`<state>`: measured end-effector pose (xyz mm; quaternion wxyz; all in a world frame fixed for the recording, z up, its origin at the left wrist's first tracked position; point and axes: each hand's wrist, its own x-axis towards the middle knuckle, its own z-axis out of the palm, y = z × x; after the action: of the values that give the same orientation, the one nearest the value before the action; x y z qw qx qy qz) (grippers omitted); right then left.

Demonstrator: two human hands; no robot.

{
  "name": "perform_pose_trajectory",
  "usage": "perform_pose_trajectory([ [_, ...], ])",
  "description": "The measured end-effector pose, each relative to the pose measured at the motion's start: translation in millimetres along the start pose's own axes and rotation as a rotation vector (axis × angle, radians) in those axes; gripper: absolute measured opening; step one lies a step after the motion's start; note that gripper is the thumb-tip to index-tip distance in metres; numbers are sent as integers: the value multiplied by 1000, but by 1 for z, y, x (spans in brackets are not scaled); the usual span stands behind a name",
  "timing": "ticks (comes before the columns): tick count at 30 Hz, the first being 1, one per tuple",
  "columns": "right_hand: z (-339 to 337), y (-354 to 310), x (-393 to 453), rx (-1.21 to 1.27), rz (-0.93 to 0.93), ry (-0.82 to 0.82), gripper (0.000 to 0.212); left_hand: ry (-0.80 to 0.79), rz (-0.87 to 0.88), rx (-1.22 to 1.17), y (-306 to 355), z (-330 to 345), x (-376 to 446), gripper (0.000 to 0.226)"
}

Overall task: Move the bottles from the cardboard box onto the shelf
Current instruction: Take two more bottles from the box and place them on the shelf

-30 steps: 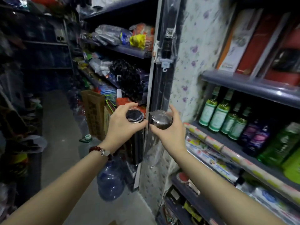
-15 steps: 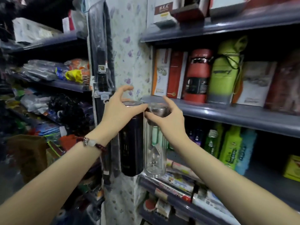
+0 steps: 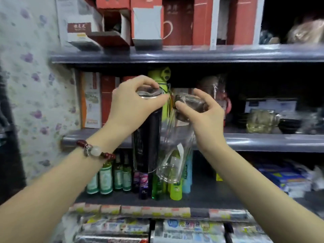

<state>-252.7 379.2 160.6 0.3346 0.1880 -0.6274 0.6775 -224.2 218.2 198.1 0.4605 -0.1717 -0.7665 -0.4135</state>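
Note:
My left hand (image 3: 133, 104) grips the lid of a tall black bottle (image 3: 146, 142), which hangs upright in front of the middle shelf (image 3: 263, 142). My right hand (image 3: 205, 114) holds a clear glass bottle (image 3: 175, 155) by its dark cap, tilted with its base swung to the left, touching the black bottle. Both bottles hang in front of the shelf's front edge, their bases below it. The cardboard box is out of view.
On the middle shelf stand red and white boxes (image 3: 91, 100), a green bottle (image 3: 163, 78) and wrapped goods (image 3: 261, 120). The shelf below holds several small green and purple bottles (image 3: 121, 176). Opened red cartons (image 3: 122, 21) fill the top shelf. Floral wallpaper (image 3: 29, 85) covers the left.
My view has swung right to face the shelves squarely. Both hands have carried the bottles up toward the middle shelf, and the clear bottle has tilted.

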Motion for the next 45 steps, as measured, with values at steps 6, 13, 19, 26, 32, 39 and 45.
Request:
perform_pose_trajectory([
  [6,-54,-20,37,34,-103,202,63,120,198,-105,34,58,21,27],
  [13,-84,-14,71,-95,-296,296,60,198,333,-135,40,113,41,30],
  [19,-92,6,96,-210,-410,233,62,181,341,-125,18,148,53,34],
  [26,-88,20,115,-184,-483,192,59,173,355,-93,-5,172,59,36],
  [32,-85,42,126,-195,-479,148,59,137,303,-101,-11,176,74,35],
  [39,-90,53,154,-197,-259,66,80,-60,127,-82,-13,185,114,36],
  [45,-93,69,176,-187,-72,-29,84,-136,8,-167,-16,204,139,36],
])
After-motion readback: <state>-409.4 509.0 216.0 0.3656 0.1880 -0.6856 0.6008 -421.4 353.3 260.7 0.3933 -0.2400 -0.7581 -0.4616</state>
